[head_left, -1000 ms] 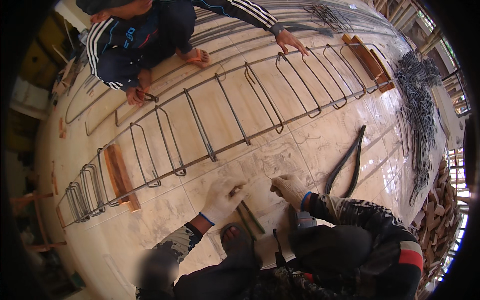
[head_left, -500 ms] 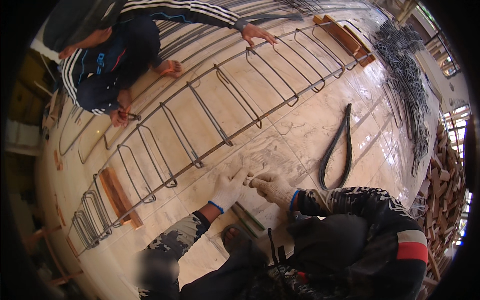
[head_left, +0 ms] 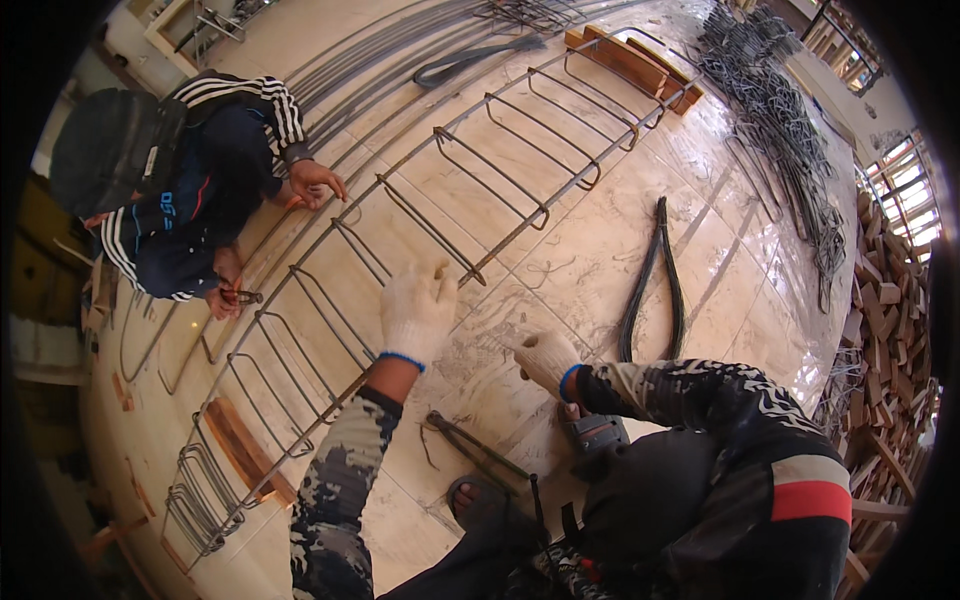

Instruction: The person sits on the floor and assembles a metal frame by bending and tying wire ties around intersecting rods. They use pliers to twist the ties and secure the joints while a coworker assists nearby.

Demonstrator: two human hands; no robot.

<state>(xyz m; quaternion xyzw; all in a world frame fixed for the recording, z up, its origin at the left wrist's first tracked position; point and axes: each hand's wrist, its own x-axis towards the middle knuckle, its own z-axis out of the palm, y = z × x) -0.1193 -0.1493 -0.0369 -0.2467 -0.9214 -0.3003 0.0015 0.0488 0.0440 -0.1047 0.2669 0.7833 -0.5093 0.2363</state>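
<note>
A long steel rebar cage (head_left: 515,235) with several bent stirrups runs diagonally across the tiled floor. My left hand (head_left: 412,318), in a white knit glove with a blue cuff, reaches over its near bar. Its fingers look apart, slightly blurred, with nothing visible in them; contact with the steel is unclear. My right hand (head_left: 548,362), gloved alike, hovers above the floor with fingers curled in; what they hold, if anything, is hidden. Below and between my hands, long-handled pincers (head_left: 475,450) lie near my sandalled foot. A looped bundle of dark tie wire (head_left: 655,290) lies beyond my right hand.
A co-worker (head_left: 190,200) crouches across the cage, holding red-handled pliers (head_left: 240,297). Wooden blocks (head_left: 240,450) prop the cage's near end, and more boards (head_left: 630,68) its far end. Piled stirrups (head_left: 785,150) and stacked wood pieces (head_left: 885,340) line the right. A dark grey object (head_left: 598,432) sits by my right knee.
My hands, close together before, have parted; the left moved up and left over the cage. The co-worker's outstretched hand drew back along the far bar. The view shifted slightly.
</note>
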